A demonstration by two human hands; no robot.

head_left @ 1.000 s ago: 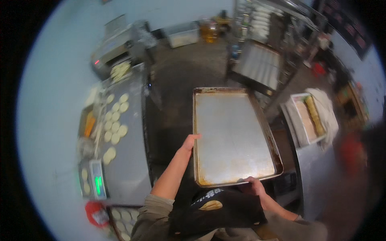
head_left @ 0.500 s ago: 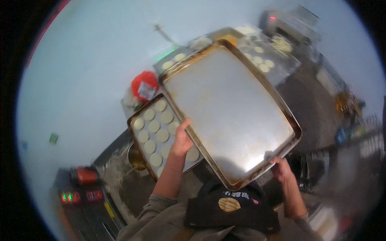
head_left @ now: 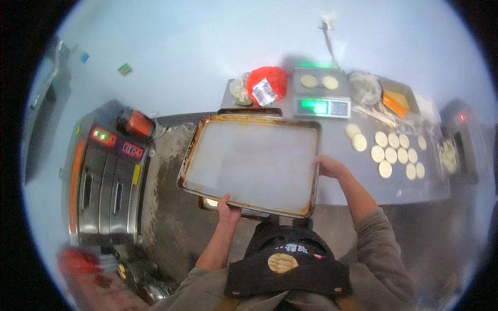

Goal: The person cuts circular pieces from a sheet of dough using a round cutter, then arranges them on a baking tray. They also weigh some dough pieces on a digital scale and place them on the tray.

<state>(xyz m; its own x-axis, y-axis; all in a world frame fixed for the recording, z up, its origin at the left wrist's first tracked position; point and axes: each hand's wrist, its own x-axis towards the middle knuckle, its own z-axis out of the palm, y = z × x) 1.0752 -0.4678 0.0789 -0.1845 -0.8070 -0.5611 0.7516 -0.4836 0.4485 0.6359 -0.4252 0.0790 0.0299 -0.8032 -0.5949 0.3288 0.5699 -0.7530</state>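
Note:
A metal baking tray (head_left: pixel 251 160) with browned rims is held before me, its bare inside facing up. My left hand (head_left: pixel 229 210) grips its near rim, thumb over the edge. On the right side, my right hand (head_left: pixel 329 167) is closed around the other rim. Beneath lies a second baking tray (head_left: pixel 250 111), mostly hidden; it peeks out at the far and near edges, and a pale dough round (head_left: pixel 211 202) shows at its near left. Several flat dough rounds (head_left: pixel 391 154) lie on the table (head_left: pixel 358 192) to the right.
A digital scale (head_left: pixel 321 106) carrying two dough rounds stands at the back, beside a red plastic bag (head_left: pixel 267 83). An orange scraper (head_left: pixel 394 105) lies to its right. On the left is an oven (head_left: pixel 106 192) with lit displays; a grey machine (head_left: pixel 461 140) stands far right.
The empty tray has swung left and turned level, now covering most of the filled tray. The view has turned too, with the oven and scale in fuller sight. Both hands still hold the tray.

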